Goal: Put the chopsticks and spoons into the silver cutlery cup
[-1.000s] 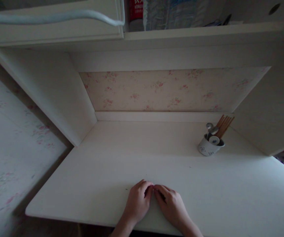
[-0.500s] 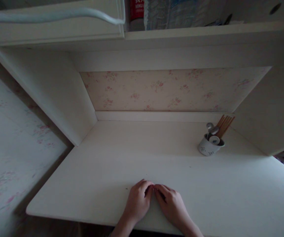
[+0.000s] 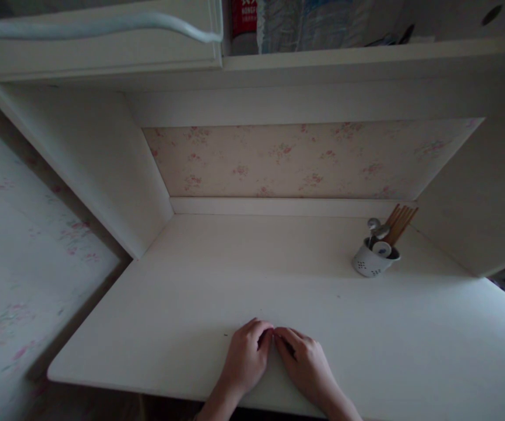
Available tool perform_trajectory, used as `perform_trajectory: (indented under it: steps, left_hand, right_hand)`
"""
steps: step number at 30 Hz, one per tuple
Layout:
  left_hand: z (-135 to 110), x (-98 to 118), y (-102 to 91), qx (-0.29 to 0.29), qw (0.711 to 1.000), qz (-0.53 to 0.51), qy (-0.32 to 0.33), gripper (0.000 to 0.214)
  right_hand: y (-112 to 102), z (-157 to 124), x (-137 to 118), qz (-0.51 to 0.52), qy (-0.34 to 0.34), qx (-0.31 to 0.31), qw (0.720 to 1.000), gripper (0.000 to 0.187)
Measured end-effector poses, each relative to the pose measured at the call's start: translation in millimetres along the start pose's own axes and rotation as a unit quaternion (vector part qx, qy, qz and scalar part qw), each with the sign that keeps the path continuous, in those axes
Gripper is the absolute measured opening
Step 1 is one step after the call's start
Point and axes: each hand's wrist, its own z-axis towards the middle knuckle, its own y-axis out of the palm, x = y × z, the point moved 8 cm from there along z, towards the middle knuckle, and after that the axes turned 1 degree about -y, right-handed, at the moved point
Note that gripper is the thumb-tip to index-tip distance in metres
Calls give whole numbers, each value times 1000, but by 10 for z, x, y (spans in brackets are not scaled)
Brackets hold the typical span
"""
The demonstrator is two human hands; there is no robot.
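My left hand [image 3: 247, 355] rests on the white desktop [image 3: 156, 327] near its front edge, fingers curled and thumb pressed to the index finger. Mirroring it, my right hand [image 3: 303, 359] lies with its fingers also drawn together. The tips of both hands meet in the middle. Nothing shows sticking out of either hand, though the undersides of the fingers are hidden. Away to the right and further back stands a white perforated utensil holder [image 3: 369, 263]. It contains wooden chopsticks [image 3: 399, 225], metal spoons [image 3: 381, 231] and a white round-ended item [image 3: 382, 249].
Overhead runs a white shelf [image 3: 344, 58] with a red package [image 3: 244, 16] and a clear plastic-wrapped bundle [image 3: 305, 26]. A cabinet door with a long handle [image 3: 94, 26] hangs at upper left. Side panels flank the desk, and a small dark speck [image 3: 225, 335] lies left of my hands.
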Motion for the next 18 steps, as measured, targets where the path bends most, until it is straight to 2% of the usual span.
perform_trajectory:
  steps: [6,8,10,12,14,16,18]
  left_hand:
    - [-3,2,0,1,1000,3,-3,22]
    - [-5,-6,-2,5,1000,6,1,22]
    - [-8,-17,-4,12,1000,10,6,22]
    - [-9,-26,3,15,1000,16,13,21]
    - [-8,-33,12,18,999,23,18,20]
    - [-5,-33,20,17,999,29,21,20]
    - [-4,-31,24,14,999,32,20,21]
  right_hand:
    - [-16,-11,-23,41,5,10,999,31]
    - [-56,-46,111,87,28,32,995,31]
    - [-187,-102,397,148,83,87,982,35]
    - [-433,-178,774,198,153,174,952,46]
    - [-793,-247,1115,203,207,276,917,56]
    - [-1221,-275,1348,178,228,374,881,64]
    - [-1587,-239,1563,173,255,429,849,79]
